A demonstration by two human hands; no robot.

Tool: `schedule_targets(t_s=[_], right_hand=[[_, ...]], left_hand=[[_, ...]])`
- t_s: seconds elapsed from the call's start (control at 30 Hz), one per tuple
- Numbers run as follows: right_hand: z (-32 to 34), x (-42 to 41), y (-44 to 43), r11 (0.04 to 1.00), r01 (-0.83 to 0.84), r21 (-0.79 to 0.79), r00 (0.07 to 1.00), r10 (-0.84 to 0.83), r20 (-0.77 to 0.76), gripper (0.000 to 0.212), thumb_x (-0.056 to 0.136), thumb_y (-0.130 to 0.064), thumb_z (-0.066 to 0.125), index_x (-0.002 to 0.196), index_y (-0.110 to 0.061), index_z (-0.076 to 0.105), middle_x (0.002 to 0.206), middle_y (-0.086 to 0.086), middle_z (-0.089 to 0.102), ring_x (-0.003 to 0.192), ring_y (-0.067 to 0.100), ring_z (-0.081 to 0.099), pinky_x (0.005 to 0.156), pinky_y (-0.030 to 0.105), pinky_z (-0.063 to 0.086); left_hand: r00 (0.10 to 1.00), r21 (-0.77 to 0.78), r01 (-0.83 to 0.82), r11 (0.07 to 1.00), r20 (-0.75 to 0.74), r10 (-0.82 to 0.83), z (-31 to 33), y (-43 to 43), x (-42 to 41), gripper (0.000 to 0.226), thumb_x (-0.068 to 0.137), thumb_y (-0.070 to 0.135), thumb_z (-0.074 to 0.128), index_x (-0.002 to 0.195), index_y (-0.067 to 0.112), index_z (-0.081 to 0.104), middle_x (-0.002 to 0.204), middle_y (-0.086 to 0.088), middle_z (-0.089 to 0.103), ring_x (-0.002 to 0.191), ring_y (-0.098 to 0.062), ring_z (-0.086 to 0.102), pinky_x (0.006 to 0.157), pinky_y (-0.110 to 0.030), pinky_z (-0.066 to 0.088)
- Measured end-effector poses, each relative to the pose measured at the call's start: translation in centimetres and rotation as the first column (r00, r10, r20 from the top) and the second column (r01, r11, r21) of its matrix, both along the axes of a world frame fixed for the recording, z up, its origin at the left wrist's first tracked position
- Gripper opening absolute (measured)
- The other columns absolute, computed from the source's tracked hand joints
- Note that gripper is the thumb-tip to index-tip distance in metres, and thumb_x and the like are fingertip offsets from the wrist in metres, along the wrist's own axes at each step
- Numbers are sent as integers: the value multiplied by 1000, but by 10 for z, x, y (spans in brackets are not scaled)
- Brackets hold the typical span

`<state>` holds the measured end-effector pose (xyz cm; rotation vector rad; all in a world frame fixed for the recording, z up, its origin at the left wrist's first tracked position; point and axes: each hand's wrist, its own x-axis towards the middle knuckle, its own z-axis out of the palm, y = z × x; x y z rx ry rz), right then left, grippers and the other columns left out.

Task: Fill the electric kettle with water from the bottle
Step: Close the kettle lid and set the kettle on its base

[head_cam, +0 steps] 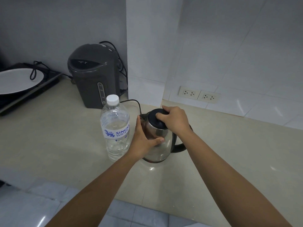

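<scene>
A steel electric kettle (161, 149) with a black lid (155, 120) and black handle stands on the beige counter. My left hand (143, 140) wraps the kettle's left side, thumb across its front. My right hand (174, 121) grips the lid from above and covers its right part. The lid looks shut. A clear water bottle (115, 128) with a white cap (112, 99) stands upright just left of the kettle, capped and more than half full, touching or nearly touching my left wrist.
A dark grey thermo pot (91, 74) stands behind the bottle by the wall corner, cords trailing behind it. A white plate (16, 82) lies on a black cooktop at far left. Wall sockets (199, 94) sit behind the kettle. The counter edge (147, 203) runs below my forearms.
</scene>
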<state>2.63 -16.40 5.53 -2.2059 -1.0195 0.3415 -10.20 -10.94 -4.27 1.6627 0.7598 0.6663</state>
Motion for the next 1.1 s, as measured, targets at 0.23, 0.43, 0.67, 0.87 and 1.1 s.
schedule_targets(t_s=[0.23, 0.43, 0.67, 0.87, 1.1], right_hand=[[0, 1, 0, 998, -37, -55, 998, 40, 47, 55, 90, -37, 65, 141, -18, 57, 128, 7, 68, 116, 26, 61, 92, 31, 46], [3, 9, -5, 995, -91, -48, 993, 87, -82, 65, 84, -50, 72, 140, -18, 59, 130, 3, 67, 120, 23, 60, 99, 35, 48], [4, 12, -11, 986, -158, -43, 984, 154, -91, 69, 89, -54, 66, 146, -17, 51, 139, 6, 61, 127, 24, 56, 106, 39, 45], [-1, 17, -22, 969, -224, -107, 974, 225, -5, 62, 99, -53, 48, 152, -23, 40, 150, 4, 51, 136, 25, 47, 109, 36, 38], [-22, 12, -35, 989, -142, -30, 973, 145, 178, 55, 103, -49, 41, 150, -20, 44, 146, 5, 55, 134, 30, 47, 114, 47, 28]], left_hand=[[1000, 0, -2, 1000, 5, 2, 2, -1, -1, 121, 56, 39, 92, 148, 39, 14, 147, 16, 40, 136, -3, 37, 113, -33, 34], [1000, 24, -3, 1000, -6, 3, 2, -1, -4, 102, 57, 35, 91, 116, 74, 18, 117, 55, 39, 114, 32, 35, 87, 1, 33], [1000, 24, 7, 1000, 29, -8, 3, -2, -3, 100, 57, 34, 91, 125, 63, 25, 127, 38, 46, 121, 18, 42, 98, -13, 37], [1000, 2, 23, 1000, 7, -23, 6, -4, -5, 108, 60, 32, 91, 136, 51, 17, 131, 36, 40, 128, 3, 41, 100, -17, 33], [999, -70, 34, 997, -7, -35, 3, -8, -8, 131, 67, 29, 89, 156, 28, -7, 146, 21, 26, 135, 5, 24, 105, -17, 23]])
